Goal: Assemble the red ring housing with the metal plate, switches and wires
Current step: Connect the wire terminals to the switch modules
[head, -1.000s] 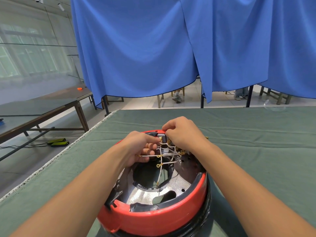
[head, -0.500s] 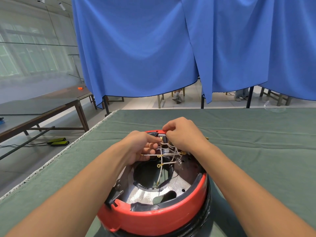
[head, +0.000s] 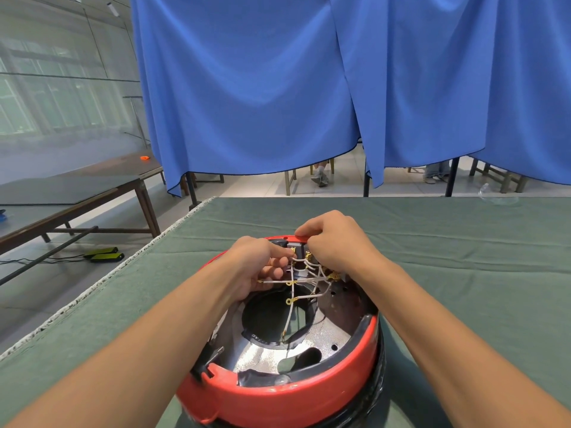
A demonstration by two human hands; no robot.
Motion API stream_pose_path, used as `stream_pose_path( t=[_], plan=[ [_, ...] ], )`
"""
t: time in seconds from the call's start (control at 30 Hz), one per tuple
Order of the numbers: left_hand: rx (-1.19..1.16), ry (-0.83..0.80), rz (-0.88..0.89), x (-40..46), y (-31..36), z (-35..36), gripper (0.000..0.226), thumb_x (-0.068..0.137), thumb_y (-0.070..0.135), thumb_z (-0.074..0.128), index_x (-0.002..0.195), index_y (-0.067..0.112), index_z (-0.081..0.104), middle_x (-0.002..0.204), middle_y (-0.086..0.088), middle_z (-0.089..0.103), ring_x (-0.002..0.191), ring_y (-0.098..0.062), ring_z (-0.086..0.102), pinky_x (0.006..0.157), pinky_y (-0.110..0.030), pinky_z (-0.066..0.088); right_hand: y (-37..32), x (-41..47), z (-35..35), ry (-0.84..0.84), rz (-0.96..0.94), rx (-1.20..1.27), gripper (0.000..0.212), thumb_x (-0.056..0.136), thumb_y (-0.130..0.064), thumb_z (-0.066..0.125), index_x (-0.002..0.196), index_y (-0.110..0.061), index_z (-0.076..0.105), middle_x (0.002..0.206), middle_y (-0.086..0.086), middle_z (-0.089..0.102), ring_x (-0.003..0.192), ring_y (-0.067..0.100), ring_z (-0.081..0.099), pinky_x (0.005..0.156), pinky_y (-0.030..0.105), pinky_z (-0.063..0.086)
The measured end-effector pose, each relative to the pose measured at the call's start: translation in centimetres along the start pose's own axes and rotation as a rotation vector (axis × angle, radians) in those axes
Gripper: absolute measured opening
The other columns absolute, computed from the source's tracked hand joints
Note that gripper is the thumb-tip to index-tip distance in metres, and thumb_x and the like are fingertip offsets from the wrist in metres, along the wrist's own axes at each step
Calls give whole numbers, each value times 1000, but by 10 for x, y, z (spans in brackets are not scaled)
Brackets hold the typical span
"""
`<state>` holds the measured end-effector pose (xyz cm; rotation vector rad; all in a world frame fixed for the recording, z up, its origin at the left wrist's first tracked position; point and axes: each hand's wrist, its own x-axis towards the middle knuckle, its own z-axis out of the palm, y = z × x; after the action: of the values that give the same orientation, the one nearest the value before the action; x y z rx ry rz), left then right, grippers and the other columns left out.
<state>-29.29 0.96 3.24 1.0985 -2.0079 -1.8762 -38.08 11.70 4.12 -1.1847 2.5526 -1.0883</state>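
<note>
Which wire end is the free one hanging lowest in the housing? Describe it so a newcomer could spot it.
Start at the red ring housing on the green table cloth, and look at the dark round opening in its metal plate. One white wire drops from the bundle between both hands across that opening. Its tip hangs lowest, apart from the gold ring terminals above.

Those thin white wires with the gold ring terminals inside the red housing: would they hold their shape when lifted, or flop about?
Probably floppy: the white wires sag and cross each other in loose curves over the metal plate. Likely very light, since the left hand holds several with a fingertip pinch. Their gold terminals look apt to snag where strands cross beside the right hand.
</note>
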Motion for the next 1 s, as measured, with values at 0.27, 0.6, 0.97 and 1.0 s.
stream_pose_path(
  t=[0.27, 0.6, 0.97, 1.0],
  plan=[
    [-36, 46, 32, 0, 2, 1, 11, 83, 5, 65, 73, 8, 65, 43, 4, 53, 31, -4, 43, 34, -13, 30, 0, -1, -2, -25, -13, -30, 42, 83, -4, 50, 115, -24, 68, 115, -2, 68, 103, 17, 59, 90, 33, 50],
    [-59, 52, 23, -1, 3, 3, 13, 84, 3, 63, 72, 8, 65, 42, 4, 53, 31, -4, 42, 34, -14, 29, 1, 0, -2, -22, 1, 7, 38, 82, -9, 54, 109, -27, 71, 108, -6, 70, 98, 14, 59, 84, 27, 48],
    [-62, -9, -20, 4, 1, 0, 8, 84, 10, 63, 77, 13, 65, 47, 5, 55, 35, -5, 46, 44, -18, 37, 5, 5, 0, 20, 42, 114, 36, 85, -8, 49, 101, -28, 75, 108, -5, 71, 95, 12, 60, 76, 24, 44],
    [-53, -13, -26, 4, 1, 0, 6, 84, 12, 63, 79, 14, 65, 48, 5, 55, 35, -6, 46, 45, -18, 37, 6, 5, 1, 26, 46, 129, 35, 85, -9, 49, 99, -27, 75, 107, -5, 71, 94, 12, 60, 76, 23, 44]
  ],
)
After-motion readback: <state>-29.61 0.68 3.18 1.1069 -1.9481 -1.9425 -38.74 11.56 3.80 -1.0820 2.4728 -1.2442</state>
